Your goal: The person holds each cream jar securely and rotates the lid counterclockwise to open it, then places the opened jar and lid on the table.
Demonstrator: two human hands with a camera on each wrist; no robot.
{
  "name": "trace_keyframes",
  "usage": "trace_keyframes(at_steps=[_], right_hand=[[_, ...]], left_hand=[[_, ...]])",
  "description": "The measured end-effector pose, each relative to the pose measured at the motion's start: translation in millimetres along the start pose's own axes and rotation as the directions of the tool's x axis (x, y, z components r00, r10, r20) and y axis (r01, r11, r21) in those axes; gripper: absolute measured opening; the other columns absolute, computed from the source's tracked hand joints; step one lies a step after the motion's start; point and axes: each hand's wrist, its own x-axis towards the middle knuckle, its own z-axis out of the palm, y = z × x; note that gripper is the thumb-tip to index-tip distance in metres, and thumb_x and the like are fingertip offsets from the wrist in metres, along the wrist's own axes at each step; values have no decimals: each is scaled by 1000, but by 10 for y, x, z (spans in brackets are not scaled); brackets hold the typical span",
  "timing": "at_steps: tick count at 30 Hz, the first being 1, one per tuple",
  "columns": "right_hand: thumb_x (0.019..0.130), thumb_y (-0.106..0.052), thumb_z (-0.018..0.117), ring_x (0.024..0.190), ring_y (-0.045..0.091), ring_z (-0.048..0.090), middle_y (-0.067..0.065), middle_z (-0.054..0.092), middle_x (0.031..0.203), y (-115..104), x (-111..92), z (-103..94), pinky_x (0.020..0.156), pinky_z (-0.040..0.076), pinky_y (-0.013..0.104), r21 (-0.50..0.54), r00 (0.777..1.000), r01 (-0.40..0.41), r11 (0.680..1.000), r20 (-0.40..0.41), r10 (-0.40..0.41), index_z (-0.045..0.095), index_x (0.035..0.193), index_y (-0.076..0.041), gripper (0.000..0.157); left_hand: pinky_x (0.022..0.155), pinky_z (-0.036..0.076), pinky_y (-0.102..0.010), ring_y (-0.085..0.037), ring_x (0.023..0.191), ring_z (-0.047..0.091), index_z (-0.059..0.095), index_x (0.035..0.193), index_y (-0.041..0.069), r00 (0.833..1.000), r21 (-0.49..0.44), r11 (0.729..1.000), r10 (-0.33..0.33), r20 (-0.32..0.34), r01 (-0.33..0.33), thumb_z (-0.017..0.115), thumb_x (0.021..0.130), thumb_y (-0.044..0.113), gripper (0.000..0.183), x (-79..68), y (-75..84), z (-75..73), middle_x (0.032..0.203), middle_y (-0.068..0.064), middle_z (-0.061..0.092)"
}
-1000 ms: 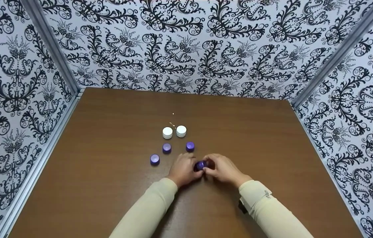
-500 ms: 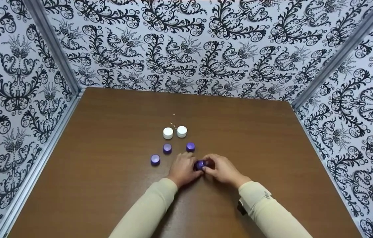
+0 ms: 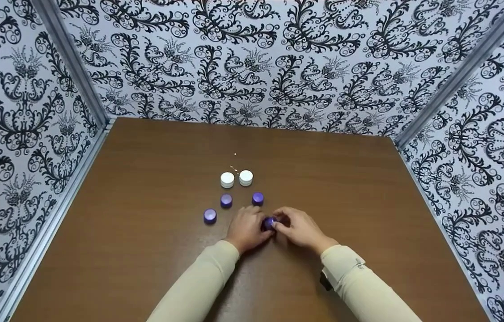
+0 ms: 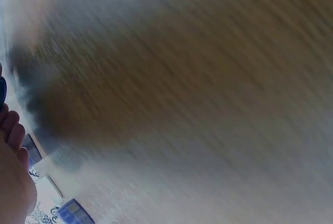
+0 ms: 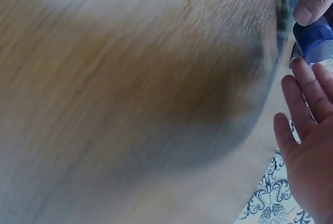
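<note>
One brown wood-look table (image 3: pixel 354 192). Left hand (image 3: pixel 246 229) and right hand (image 3: pixel 300 229), near side, grip one short purple plastic cylinder (image 3: pixel 269 223) between them; right thumb just edged farther over it, piece not released. Far left: two white round ridged cylinders (image 3: pixel 246 178), three loose purple cylinders (image 3: pixel 226 201), left hand blocking between.

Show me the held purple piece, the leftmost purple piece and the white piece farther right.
Held purple piece (image 3: pixel 268 223): head view, on its visible body.
Leftmost purple piece (image 3: pixel 209 215): head view, on its top.
Right-hand white piece (image 3: pixel 246 176): head view, on its top.
</note>
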Motion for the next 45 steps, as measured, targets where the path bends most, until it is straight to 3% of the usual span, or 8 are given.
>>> trace_keyframes(at_steps=[6,11,16,27,36,45], right_hand=[[95,-34,66,88,10,65,-9,68,97,6,3,13,78,51,37,-24,1000,-25,999,2,25,70,113,-17,25],[90,-21,71,91,16,67,-1,68,101,10,6,9,81,52,39,8,1000,25,1000,-5,-25,68,113,-13,25],[89,-18,72,96,22,67,2,68,106,3,4,-6,85,51,41,32,999,41,999,-5,-41,66,114,-11,27],[96,-39,64,89,10,66,-10,70,97,1,-1,21,81,52,37,-38,1000,-27,999,-16,27,71,111,-18,27],[89,-23,72,92,18,68,-1,70,101,-28,2,15,83,51,40,5,1000,7,1000,2,-7,67,113,-14,26],[90,-25,71,98,19,67,-1,69,106,-22,8,6,86,51,42,15,1000,-2,1000,12,2,66,115,-14,28]], left_hand=[[81,47,-39,-24,87,61,74,89,11,1000,-7,1000,10,-11,-10,82,74,45,38,0,-13,15,94,0,66],[81,47,-39,-24,87,61,74,90,11,1000,-8,1000,5,3,-5,82,74,45,38,4,-5,0,94,0,65],[81,47,-40,-25,86,60,74,89,11,1000,-12,1000,-8,12,8,81,75,45,38,10,6,-8,92,0,64],[81,47,-41,-25,85,60,73,89,10,1000,-24,1000,-8,23,8,81,75,46,39,-1,-13,6,92,0,63],[81,47,-42,-26,84,61,73,87,10,1000,-36,999,-4,10,4,81,75,45,38,-15,-17,5,92,-1,63],[84,47,-42,-26,87,60,74,90,10,1000,-46,999,-8,20,9,81,75,45,39,-12,-3,-22,95,-2,63]])
